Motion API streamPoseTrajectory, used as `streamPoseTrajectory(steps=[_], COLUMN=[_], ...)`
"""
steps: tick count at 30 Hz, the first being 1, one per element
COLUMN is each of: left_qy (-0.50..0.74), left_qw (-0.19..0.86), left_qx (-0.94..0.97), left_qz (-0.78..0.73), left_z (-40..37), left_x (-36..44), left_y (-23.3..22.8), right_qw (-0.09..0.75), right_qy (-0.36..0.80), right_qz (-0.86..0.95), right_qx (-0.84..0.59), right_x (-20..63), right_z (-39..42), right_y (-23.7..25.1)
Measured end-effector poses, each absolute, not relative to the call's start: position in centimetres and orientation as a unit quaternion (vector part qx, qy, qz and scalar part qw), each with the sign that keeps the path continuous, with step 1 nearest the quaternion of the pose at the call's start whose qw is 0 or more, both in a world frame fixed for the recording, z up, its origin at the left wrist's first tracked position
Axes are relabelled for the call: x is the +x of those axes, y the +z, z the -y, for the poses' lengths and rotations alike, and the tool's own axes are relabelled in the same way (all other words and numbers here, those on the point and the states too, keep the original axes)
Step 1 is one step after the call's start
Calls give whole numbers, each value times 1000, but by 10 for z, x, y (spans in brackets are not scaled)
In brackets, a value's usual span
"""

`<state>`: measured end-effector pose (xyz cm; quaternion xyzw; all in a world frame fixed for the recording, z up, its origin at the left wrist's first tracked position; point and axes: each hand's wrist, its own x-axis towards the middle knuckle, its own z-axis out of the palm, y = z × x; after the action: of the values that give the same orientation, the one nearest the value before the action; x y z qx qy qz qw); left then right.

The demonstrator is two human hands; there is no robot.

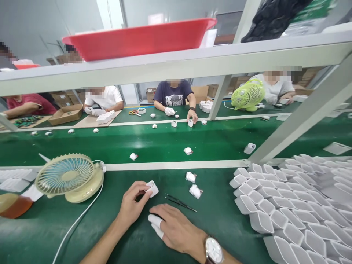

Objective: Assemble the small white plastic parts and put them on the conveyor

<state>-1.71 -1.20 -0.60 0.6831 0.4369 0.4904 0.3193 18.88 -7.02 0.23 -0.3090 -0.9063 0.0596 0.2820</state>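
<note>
1. White shell point(152, 188) — small square plastic piece, pinched by the fingertips of my left hand point(134, 205), raised just off the green mat point(123, 234) near the middle of my bench. Fingers closed on its near edge; a dark part sits under my thumb, too hidden to identify.
2. Right hand point(176, 229) — resting flat on the mat just beside the left, two fingers wearing white finger covers point(156, 224). Fingers together and bent, holding nothing that I can see.
3. Handling note — my judgement: a grip on one edge lets the piece twist, so I would steady it with the covered fingers and keep the open face toward me.
4. Tweezers point(180, 202) — dark, lying on the mat between my hands and two finished pieces point(194, 185); near enough to catch a knuckle.
5. Stacked shells point(288, 205) — rows of empty white casings, tilted, filling the right of the bench; easy to topple with a wide elbow.
6. Desk fan point(68, 178) — cream, at left, its white cable point(79, 220) trailing past my left forearm.
7. Conveyor belt point(165, 143) — beyond the white rail, carrying scattered pieces; other workers sit across it, their hands well apart from mine.
8. Red tub point(140, 38) — on the overhead shelf.
</note>
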Motion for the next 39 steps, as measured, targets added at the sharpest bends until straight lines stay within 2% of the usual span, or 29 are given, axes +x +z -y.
streamPoseTrajectory(steps=[4, 12, 17, 21, 28, 31, 34, 39], left_qy=[455, 416, 382, 352, 335, 320, 271, 231], left_qw=[232, 181, 140, 114, 160, 207, 261, 219], left_qx=[743, 703, 689, 672, 697, 750, 834, 893], left_qz=[-432, -548, -600, -642, -613, -541, -405, -317], left_z=[-11, -131, -159, -156, -131, -92, -51, -24], left_x=[-5, 27, 28, 10, -5, 21, 57, 109], left_y=[-2, 19, 15, 11, 19, 13, 10, 40], right_qw=[266, 242, 213, 216, 204, 196, 190, 188], right_qy=[54, 52, 53, 56, 17, 3, 7, 11], right_qz=[912, 921, 937, 936, 935, 938, 939, 938], right_qx=[-308, -301, -270, -271, -288, -287, -288, -291], right_x=[186, 190, 191, 191, 192, 191, 190, 189], right_z=[72, 68, 59, 60, 69, 69, 69, 71], right_y=[1, -10, -22, -15, 10, 12, 11, 12])
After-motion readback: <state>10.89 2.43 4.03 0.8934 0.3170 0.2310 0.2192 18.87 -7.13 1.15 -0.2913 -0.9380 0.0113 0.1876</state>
